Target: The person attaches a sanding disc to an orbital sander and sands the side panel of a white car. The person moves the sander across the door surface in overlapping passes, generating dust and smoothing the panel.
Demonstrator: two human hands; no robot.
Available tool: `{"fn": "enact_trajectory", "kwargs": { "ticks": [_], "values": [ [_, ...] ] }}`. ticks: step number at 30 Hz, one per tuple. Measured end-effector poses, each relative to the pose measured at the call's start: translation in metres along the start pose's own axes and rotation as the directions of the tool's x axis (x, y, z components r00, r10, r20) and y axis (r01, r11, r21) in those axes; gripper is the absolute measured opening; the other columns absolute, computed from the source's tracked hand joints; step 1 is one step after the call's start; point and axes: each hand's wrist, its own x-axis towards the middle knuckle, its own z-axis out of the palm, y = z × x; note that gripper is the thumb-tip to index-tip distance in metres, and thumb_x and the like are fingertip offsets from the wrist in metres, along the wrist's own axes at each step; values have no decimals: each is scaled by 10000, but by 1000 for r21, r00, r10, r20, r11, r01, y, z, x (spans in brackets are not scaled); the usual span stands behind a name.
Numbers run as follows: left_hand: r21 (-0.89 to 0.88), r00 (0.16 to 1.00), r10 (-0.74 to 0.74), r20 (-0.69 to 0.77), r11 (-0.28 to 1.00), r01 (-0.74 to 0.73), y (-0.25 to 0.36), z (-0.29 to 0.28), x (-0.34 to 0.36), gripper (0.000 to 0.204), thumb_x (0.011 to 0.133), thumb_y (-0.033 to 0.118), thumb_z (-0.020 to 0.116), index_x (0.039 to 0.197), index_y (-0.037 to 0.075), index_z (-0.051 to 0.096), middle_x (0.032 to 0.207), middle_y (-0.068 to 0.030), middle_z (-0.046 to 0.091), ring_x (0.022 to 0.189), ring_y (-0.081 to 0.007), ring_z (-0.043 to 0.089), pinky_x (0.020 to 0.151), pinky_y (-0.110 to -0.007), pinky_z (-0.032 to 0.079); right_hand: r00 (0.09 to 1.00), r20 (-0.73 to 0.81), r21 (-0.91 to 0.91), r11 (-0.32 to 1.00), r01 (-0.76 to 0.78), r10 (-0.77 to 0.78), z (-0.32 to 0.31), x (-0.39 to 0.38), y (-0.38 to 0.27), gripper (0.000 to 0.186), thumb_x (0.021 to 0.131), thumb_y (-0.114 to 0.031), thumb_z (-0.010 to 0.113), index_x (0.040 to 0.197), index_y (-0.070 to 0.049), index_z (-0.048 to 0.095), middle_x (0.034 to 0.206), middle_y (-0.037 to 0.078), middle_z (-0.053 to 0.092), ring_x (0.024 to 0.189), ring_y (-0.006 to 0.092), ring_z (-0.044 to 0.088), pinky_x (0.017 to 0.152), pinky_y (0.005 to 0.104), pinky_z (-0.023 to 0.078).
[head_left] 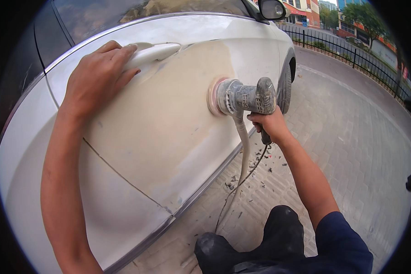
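Observation:
A white car door [160, 132] fills the left and middle, its centre covered with dull beige filler. My left hand [98, 75] lies flat on the panel beside the door handle [153, 51], fingers spread and touching it. My right hand [269, 124] grips the handle of a dusty grey power sander [242, 97]. The sander's round pad [212, 96] is pressed against the filler patch. A pale hose [244, 146] and a thin cord hang from the tool down toward the ground.
Brick paving [351, 150] stretches to the right, with dark scraps scattered under the door sill. My dark-trousered knee [260, 242] is low at the centre. The front wheel [285, 86], a side mirror [271, 9] and a black metal fence [347, 52] lie beyond.

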Motion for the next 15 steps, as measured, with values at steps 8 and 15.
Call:
{"fn": "enact_trajectory", "kwargs": {
  "ticks": [8, 15],
  "values": [
    [-8, 998, -54, 21, 999, 54, 6, -3, 1, 402, 963, 197, 845, 1319, 42, 739, 1107, -125, 787, 965, -322, 772, 846, -422, 645, 994, 68, -10, 996, 84, -84, -10, 34, -46, 140, 862, -47, 820, 796, 18, 715, 692, 72, 669, 535, 162, 609, 510, 337, 468],
    [5, 1000, -16, -5, 1000, 16, 2, -1, 0, 417, 958, 193, 847, 1328, 36, 735, 1103, -126, 792, 974, -320, 772, 853, -420, 646, 996, 65, -66, 996, 62, -57, -3, 7, -29, 154, 856, -30, 816, 780, 15, 691, 663, 60, 659, 520, 151, 600, 513, 339, 450]
  ]
}}
